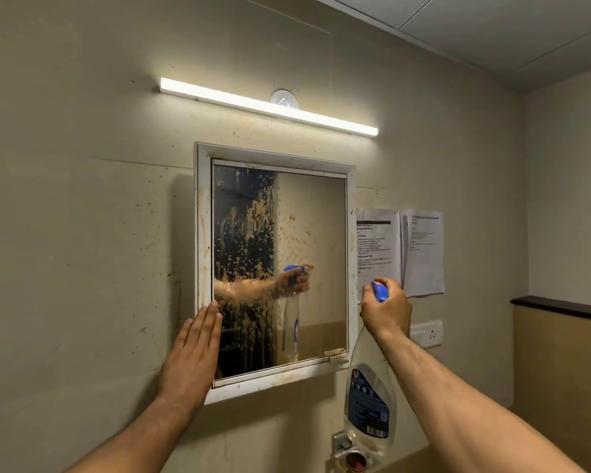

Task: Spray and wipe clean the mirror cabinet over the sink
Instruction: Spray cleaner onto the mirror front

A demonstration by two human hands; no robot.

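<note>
Clenched round the neck of the spray bottle with the right hand, just under the blue trigger head. Held upright, long axis close to vertical, clear body hanging below the fist. Raised just off the right edge of the mirror cabinet, level with the lower half of the glass. Nozzle direction hard to read from behind; in the reflection, apparently aimed at the mirror.

Flat and released on the other side: left hand with fingers straight and together, laid against the cabinet's lower left frame, fingertips reaching the edge of the glass, grasping nothing.

Between the two hands, the mirror glass, lying left of the bottle head and stretching upward from it. Thick with tan spatter and runs across the left half, only lighter specks on the right. Judged to be the spraying step, wiping not yet begun; no cloth in view.

For the coming squeeze, likely a swing of the nozzle leftward and up toward the dirtiest patch, nearer the left hand than the right. Some risk of wetting that flat hand.

Further out: a lit light bar above the cabinet, printed sheets on the wall just right of the frame, a wall socket below them, a metal fitting under the bottle.
</note>
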